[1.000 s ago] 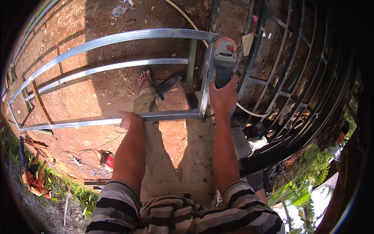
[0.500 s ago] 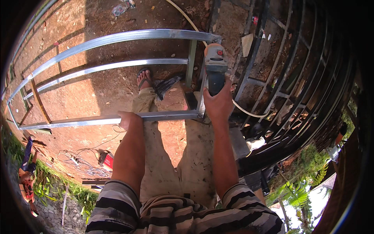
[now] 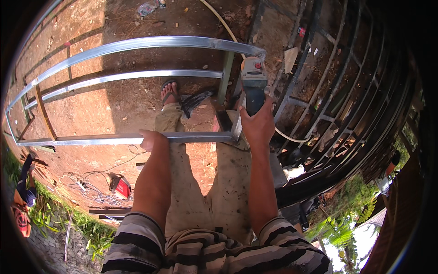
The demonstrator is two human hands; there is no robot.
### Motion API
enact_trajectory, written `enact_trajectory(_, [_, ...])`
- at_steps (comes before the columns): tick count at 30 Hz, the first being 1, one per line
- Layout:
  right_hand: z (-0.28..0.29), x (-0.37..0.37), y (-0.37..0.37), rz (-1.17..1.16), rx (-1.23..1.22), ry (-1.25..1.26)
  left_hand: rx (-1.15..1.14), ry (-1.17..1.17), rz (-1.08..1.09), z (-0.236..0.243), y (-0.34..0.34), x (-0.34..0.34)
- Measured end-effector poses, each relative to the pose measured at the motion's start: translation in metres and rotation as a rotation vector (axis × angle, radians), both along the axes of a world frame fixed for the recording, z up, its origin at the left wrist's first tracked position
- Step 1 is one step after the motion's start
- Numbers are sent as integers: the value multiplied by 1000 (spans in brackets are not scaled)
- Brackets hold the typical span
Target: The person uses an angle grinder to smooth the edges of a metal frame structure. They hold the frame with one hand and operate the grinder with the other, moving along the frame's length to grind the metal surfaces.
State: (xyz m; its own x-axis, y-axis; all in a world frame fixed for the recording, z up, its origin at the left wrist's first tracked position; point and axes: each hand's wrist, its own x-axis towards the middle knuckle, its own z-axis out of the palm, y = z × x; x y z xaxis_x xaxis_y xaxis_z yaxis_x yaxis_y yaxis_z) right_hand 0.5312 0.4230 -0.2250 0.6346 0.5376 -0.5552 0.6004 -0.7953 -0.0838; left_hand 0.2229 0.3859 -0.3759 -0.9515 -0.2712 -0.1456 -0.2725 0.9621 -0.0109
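Two bare hands in use, both occupied. Landmark for all positions: the long silver rectangular-tube metal frame, which lies in front of the person above the reddish-brown dirt ground, its near bar crossing in front of the legs.

Left hand: closed over the frame's near bar, part-way along its length; how far the fingers wrap beneath is hidden.

Right hand: curled around the body of an angle grinder with grey head and dark green-black casing. Grinder sits over the frame's right end bar, head toward the far right corner. An orange rounded edge shows at the left of the head; cannot tell whether the disc touches metal.

Within the frame's outline, viewed from above: a thinner silver metal bar, an upright green post at that bar's right end, and a foot in a dark thong sandal. A brown crossbar spans the frame near its left end.

Right of the frame: a large dark metal grille of curved-looking bars; a pale flat fragment among its bars.

Near side of the frame, left of the left forearm: a red box-shaped object beside tangled grey cables.
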Motion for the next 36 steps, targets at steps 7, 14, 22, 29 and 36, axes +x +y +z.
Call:
enact_trajectory(7, [8,-2,10,-101,-38,-16,35,7,41,-2,-1,0])
enact_trajectory(14, [-3,29,6,-88,57,-40,10,-8,57,0,0,-2])
enact_trajectory(22, [-22,30,4,-73,174,-64,18,-26,61,7,8,5])
enact_trajectory(29, [-20,33,6,-181,130,-25,16,-47,43,5,4,3])
enact_trajectory(36, [-28,40,2,-135,186,-60,8,-48,25,10,9,9])
